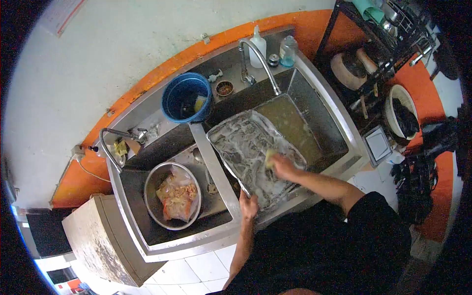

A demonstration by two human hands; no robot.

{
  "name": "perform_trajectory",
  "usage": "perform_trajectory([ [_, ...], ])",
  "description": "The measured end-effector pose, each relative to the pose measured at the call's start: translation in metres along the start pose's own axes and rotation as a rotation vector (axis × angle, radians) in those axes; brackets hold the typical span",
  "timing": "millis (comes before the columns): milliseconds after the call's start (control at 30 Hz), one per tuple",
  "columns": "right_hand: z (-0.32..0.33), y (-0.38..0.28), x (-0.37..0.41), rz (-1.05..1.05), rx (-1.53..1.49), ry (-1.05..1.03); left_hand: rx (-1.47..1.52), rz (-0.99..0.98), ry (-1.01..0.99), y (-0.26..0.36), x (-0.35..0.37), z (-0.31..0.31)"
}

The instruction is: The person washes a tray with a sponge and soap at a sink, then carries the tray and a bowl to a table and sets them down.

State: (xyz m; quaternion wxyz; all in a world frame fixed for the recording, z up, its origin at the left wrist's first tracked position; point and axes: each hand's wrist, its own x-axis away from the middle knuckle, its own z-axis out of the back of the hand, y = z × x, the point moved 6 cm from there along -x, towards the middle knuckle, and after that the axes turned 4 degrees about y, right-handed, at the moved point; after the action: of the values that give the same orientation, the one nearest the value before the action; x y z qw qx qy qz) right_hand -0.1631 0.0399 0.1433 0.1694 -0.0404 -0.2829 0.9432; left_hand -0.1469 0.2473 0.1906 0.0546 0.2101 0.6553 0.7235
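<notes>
A large metal tray [246, 142], covered in white suds, lies tilted across the right basin of the steel sink. My left hand [249, 206] is closed on the tray's near-left edge. Pressed against the sudsy surface is a yellowish sponge [269, 158], with my right hand [284, 167] wrapped around it. My right fingers are partly blurred. Murky water [290, 115] stands in the basin beyond the tray, and part of the basin is hidden under it.
In the left basin sits a steel bowl [148, 206] holding bagged food [177, 196]. A blue bucket [169, 110] stands on the sink's back ledge. A faucet [268, 66] arches over the right basin, near a white bottle [257, 49]. A loaded rack [366, 27] stands at right.
</notes>
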Motion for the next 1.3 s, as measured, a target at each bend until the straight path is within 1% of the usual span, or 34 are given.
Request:
perform_trajectory([
  [67,0.001,-0.023,0.028,0.117,-0.144,-0.127,0.096,0.241,-0.047,-0.010,0.005,0.000],
  [100,0.000,-0.008,0.024,0.142,-0.114,-0.199,0.182,0.122,-0.037,-0.022,0.001,-0.001],
  [133,0.001,0.005,0.012,0.140,-0.114,-0.204,0.184,0.127,-0.036,-0.029,0.002,-0.001],
  [200,0.021,0.035,-0.023,-0.097,-0.070,-0.059,0.085,-0.043,-0.037,-0.024,0.000,-0.002],
  [233,0.024,0.029,-0.029,-0.132,-0.064,-0.074,0.082,-0.046,-0.039,-0.024,0.000,-0.001],
  [267,0.015,0.022,-0.025,-0.131,-0.068,-0.069,0.093,-0.015,-0.055,-0.026,0.000,-0.001],
  [333,-0.014,-0.014,-0.006,0.192,-0.213,-0.057,0.108,0.012,-0.062,-0.024,-0.003,0.000],
  [367,0.016,-0.054,0.004,0.164,-0.198,-0.108,0.170,0.060,-0.081,-0.020,-0.001,-0.001],
  [400,0.012,-0.045,-0.004,0.172,-0.198,-0.112,0.233,0.105,-0.101,-0.016,0.000,-0.002],
  [433,0.011,-0.031,-0.016,0.228,-0.184,-0.027,0.231,0.107,-0.095,-0.013,0.003,0.000],
  [467,0.015,-0.023,-0.032,0.283,-0.170,0.063,0.145,0.121,-0.082,-0.011,0.005,0.000],
  [500,0.022,-0.004,-0.056,-0.083,-0.416,-0.043,0.060,0.128,-0.071,-0.010,0.003,-0.001],
  [533,0.025,0.013,-0.081,-0.047,-0.201,0.176,0.054,0.118,-0.075,-0.018,0.002,-0.002],
  [567,0.026,0.029,-0.100,-0.012,0.018,0.395,0.102,0.054,-0.101,-0.031,0.002,-0.004],
  [600,0.034,0.024,-0.116,-0.010,0.016,0.408,0.151,-0.011,-0.125,-0.037,0.002,-0.006],
  [633,0.034,0.011,-0.135,-0.002,0.050,0.307,0.166,0.014,-0.115,-0.034,0.002,-0.007],
  [667,0.032,-0.004,-0.151,0.010,0.084,0.205,0.163,0.000,-0.117,-0.028,0.001,-0.004],
  [733,-0.001,-0.033,-0.161,0.090,-0.014,0.091,0.197,0.265,-0.156,-0.032,0.008,-0.003],
  [767,-0.018,-0.054,-0.150,0.267,-0.028,0.004,0.260,0.199,-0.160,-0.044,0.006,-0.001],
  [800,-0.025,-0.082,-0.131,0.446,-0.041,-0.083,0.263,0.190,-0.141,-0.048,0.006,0.001],
  [867,-0.011,-0.110,-0.106,0.399,-0.230,-0.121,0.232,0.084,-0.128,-0.045,-0.002,0.000],
  [900,-0.003,-0.112,-0.112,0.419,-0.226,-0.129,0.222,0.118,-0.109,-0.032,0.000,0.000],
  [967,-0.014,-0.105,-0.119,0.129,-0.609,-0.732,0.228,0.113,-0.071,-0.030,0.000,-0.003],
  [1000,0.006,-0.115,-0.129,0.169,-0.829,-0.550,0.221,0.120,-0.053,-0.031,0.001,-0.003],
  [1033,0.041,-0.138,-0.138,0.152,-0.915,-0.479,0.185,0.053,-0.080,-0.028,-0.001,-0.003],
  [1067,0.056,-0.150,-0.152,0.104,-1.024,-0.434,0.178,0.048,-0.087,-0.034,-0.003,-0.002],
  [1100,0.091,-0.172,-0.164,0.089,-1.035,-0.307,0.241,0.062,-0.126,-0.042,-0.004,-0.004],
  [1133,0.101,-0.181,-0.180,0.073,-1.058,-0.313,0.305,0.075,-0.171,-0.050,-0.007,-0.007],
  [1167,0.124,-0.202,-0.188,0.145,-1.111,-0.299,0.242,0.098,-0.184,-0.055,-0.008,-0.006],
  [1200,0.136,-0.207,-0.198,0.149,-0.999,-0.268,0.236,0.096,-0.199,-0.056,-0.008,-0.008],
  [1267,0.148,-0.191,-0.210,0.246,-0.645,0.095,0.229,0.165,-0.164,-0.060,-0.012,-0.006],
  [1300,0.144,-0.183,-0.208,0.256,-0.638,0.105,0.232,0.151,-0.169,-0.058,-0.014,-0.005],
])
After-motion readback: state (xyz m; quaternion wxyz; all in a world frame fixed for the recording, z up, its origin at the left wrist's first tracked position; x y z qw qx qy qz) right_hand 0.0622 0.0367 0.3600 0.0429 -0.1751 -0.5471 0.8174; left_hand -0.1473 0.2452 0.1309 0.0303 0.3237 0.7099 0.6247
